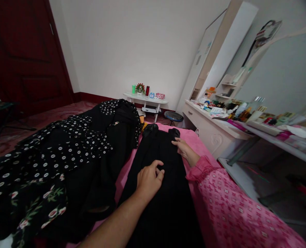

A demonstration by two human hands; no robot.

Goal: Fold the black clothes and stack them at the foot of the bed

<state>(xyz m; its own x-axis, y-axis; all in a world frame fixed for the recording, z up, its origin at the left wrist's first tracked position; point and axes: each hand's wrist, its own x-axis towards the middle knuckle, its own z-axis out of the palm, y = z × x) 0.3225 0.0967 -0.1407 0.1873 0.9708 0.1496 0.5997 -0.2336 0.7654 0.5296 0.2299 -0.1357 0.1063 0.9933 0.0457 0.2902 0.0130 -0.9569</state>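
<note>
A long black garment point(165, 196) lies spread lengthwise in front of me on a pink cover, with shiny dark pieces at its far end. Its exact kind does not show. Over its middle is my left hand point(149, 177), fingers loosely curled, with a gap between thumb and forefinger and nothing seen between them. My right hand point(184, 148), in a pink patterned sleeve point(230, 199), rests at the garment's far right edge. Its fingers are stretched out onto the cloth; their undersides are hidden.
Dotted and floral dark clothes point(65, 151) are heaped on the left. The pink cover point(194, 137) shows around the garment. A dressing table point(207, 124) crowded with bottles stands right. Beyond are a round stool point(173, 116) and a small white table point(145, 97); a dark red door point(26, 51) is left.
</note>
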